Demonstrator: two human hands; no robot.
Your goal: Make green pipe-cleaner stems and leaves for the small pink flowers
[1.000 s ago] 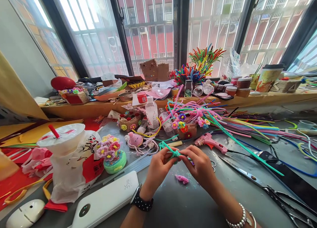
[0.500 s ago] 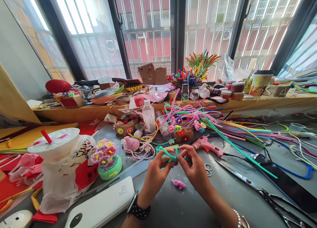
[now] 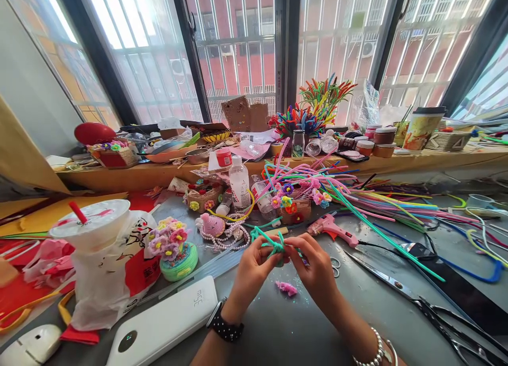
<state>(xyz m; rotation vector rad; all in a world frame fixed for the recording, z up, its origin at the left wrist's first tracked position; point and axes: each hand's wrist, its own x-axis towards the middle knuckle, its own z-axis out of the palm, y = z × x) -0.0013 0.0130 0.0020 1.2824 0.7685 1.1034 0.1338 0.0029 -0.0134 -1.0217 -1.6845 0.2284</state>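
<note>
Green chenille stem, bent into loops and a knotted middle, makes up the small piece [image 3: 278,247] between my two hands. My left grip [image 3: 253,267] pinches it with thumb against fingers, one strand slanting up across those fingers. My right grip [image 3: 313,259] has thumb and forefinger closed on the opposite side, so the knot sits right between both sets of fingertips, lifted above the tabletop [image 3: 293,337].

Just below my hands lies a fuzzy pink scrap [image 3: 286,288]. Beside my right hand are the silver handles of small scissors [image 3: 335,267]; beyond them, the pink glue gun [image 3: 331,228] and large open scissors [image 3: 400,285]. To my left I have a white power bank [image 3: 166,323] near my wrist and a flower ornament [image 3: 171,244] on a green round base. Farther back, long coloured stems [image 3: 381,202] spread rightward.
</note>
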